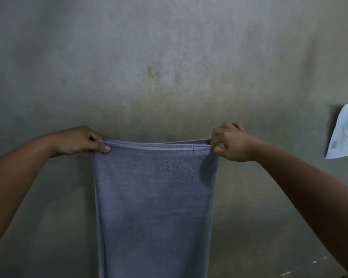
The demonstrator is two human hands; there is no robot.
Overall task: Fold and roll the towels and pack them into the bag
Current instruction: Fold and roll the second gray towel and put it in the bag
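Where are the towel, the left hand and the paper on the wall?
towel (155, 187), head view, middle of its hanging front face.
left hand (78, 140), head view, back of the hand gripping the towel's corner.
paper (343, 131), head view, centre of the sheet.

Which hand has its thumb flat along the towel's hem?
The left hand: its thumb lies flat on the towel hem; the right hand pinches its corner with curled fingers.
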